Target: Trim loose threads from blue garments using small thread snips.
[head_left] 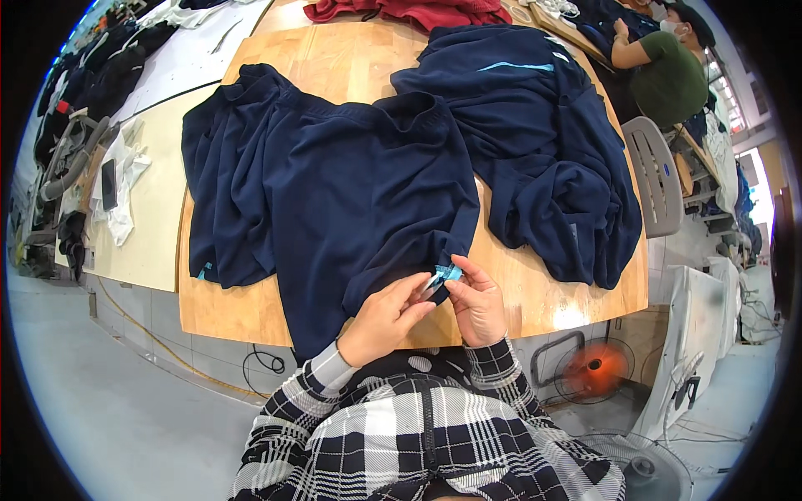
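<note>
Navy shorts (334, 175) with an elastic waistband lie spread on the wooden table, with the waist away from me. At the hem of the right-hand leg is light blue trim (451, 272), which my right hand (479, 307) pinches between thumb and fingertips. My left hand (386, 321) is closed beside it, fingertips close to the trim. A thin pale thing shows at those fingertips, too small to name. Another bit of light blue (205, 271) shows at the hem on the left. A second navy garment (543, 159) lies heaped to the right, with a light blue stripe.
Red cloth (409, 12) lies at the far edge of the wooden table (585, 294). On a cream side table at left rests a phone (109, 185) on white cloth. A grey chair (653, 175) and a co-worker (668, 75) are at right. An orange fan (595, 367) stands below.
</note>
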Demonstrator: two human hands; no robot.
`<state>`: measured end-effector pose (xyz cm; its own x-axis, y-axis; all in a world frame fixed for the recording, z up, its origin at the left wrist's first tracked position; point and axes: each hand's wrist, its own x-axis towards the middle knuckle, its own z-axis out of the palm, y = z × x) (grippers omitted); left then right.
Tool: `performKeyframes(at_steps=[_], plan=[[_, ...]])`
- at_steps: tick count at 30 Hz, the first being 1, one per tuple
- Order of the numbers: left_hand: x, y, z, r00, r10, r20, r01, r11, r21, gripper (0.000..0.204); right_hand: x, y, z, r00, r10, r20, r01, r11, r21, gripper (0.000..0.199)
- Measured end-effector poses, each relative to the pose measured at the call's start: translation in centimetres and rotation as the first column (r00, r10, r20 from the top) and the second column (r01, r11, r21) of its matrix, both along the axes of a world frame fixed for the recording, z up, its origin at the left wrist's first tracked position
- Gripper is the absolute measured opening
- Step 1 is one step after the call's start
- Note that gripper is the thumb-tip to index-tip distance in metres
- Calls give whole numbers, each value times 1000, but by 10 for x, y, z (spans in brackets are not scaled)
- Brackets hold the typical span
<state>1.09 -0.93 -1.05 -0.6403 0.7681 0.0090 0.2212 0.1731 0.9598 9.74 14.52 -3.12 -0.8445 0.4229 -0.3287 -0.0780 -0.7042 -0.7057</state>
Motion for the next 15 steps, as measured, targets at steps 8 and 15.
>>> performKeyframes(at_steps=[8,15], plan=[[3,9,-4,998,42,48,-43,998,37,35,-1,1,3,1000,-1,23,2,999,-42,38],[2,11,-5,989,23,144,-31,998,51,33,-2,1,6,999,3,32,-1,999,-46,38]])
